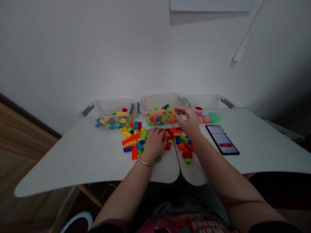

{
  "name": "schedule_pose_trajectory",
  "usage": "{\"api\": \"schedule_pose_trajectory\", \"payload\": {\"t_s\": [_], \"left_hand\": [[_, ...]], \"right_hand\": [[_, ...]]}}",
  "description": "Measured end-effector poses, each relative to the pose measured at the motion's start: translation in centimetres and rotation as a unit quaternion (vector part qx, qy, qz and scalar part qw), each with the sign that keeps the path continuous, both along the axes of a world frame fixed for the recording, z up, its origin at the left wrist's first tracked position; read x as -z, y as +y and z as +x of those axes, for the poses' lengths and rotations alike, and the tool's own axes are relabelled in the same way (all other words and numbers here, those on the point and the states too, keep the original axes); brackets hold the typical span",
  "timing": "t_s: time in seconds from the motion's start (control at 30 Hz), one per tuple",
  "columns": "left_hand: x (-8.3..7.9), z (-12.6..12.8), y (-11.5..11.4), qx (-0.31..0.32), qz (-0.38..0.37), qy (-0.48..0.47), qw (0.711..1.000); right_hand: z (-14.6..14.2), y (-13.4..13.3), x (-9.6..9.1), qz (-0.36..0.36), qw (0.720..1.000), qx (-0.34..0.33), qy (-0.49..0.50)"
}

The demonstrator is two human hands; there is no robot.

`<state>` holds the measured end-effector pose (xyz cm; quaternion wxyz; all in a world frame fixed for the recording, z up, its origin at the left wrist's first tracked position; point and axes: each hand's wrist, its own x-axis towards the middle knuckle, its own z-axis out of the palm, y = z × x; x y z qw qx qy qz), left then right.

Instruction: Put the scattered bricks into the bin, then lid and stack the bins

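Observation:
My left hand (pixel 155 143) lies palm down on a loose pile of colourful plastic building bricks (pixel 132 140), its fingers curled over them, so I cannot tell whether it holds one. My right hand (pixel 187 122) reaches over the front rim of the middle clear plastic bin (pixel 159 102), which is full of small bricks. Its fingertips hide part of that rim. A second spread of bricks (pixel 184 145) lies just below my right palm. A thin bracelet (pixel 145 162) circles my left wrist.
A clear bin of round toy pieces (pixel 109 106) stands at the left, and another (pixel 204 101) with red and green pieces at the right. A smartphone (pixel 222 139) lies lit on the white two-part table (pixel 73 158). A white wall rises behind.

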<state>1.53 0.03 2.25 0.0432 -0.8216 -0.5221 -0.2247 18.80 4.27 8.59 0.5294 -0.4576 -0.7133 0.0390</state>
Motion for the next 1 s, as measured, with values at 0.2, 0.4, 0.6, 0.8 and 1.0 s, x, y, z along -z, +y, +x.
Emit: {"api": "schedule_pose_trajectory", "payload": {"t_s": [0.2, 0.4, 0.6, 0.8, 1.0], "left_hand": [[0.2, 0.1, 0.0, -0.014, 0.015, 0.002, 1.000], [0.4, 0.0, 0.0, -0.004, 0.011, 0.003, 1.000], [0.2, 0.1, 0.1, -0.003, -0.007, 0.006, 1.000], [0.1, 0.1, 0.1, -0.002, -0.008, 0.011, 1.000], [0.3, 0.1, 0.2, -0.002, -0.001, 0.008, 1.000]], "right_hand": [[0.7, -1.6, 5.4, -0.090, 0.983, -0.050, -0.151], [1.0, -2.6, 6.1, -0.107, 0.970, -0.045, -0.214], [1.8, -3.8, 5.8, -0.087, 0.962, -0.084, -0.246], [1.8, -3.3, 7.0, -0.080, 0.949, -0.116, -0.283], [2.0, -2.9, 7.5, -0.086, 0.952, -0.124, -0.266]]}}
